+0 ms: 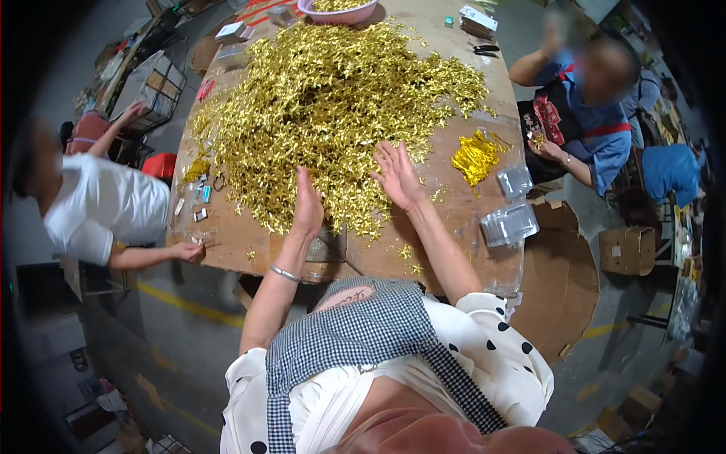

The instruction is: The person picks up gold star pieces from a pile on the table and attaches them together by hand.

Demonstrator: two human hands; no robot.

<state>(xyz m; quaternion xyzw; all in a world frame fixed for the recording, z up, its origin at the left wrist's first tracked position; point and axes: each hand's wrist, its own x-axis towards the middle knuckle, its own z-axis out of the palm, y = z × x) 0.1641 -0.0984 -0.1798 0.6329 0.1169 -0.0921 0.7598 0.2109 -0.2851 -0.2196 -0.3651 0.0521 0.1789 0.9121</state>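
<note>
A wide heap of small shiny gold star-shaped pieces (325, 98) covers much of the wooden table (454, 261). My left hand (307, 203) is at the heap's near edge, turned on its side with the fingers stretched out. To its right, my right hand (399, 178) lies against the heap with its palm showing and fingers spread. Neither hand holds anything. Between them are more gold pieces, and a few loose gold stars (406, 251) lie nearer the table's front edge. Whether my left fingertips touch the pieces, I cannot tell.
Right of the heap lie a bundle of gold ties (476, 157) and clear plastic boxes (510, 224). A pink basin (338, 10) stands at the far edge. One person (113, 200) is at the left side, another (597, 113) at the right. A cardboard sheet (560, 280) is right of the table.
</note>
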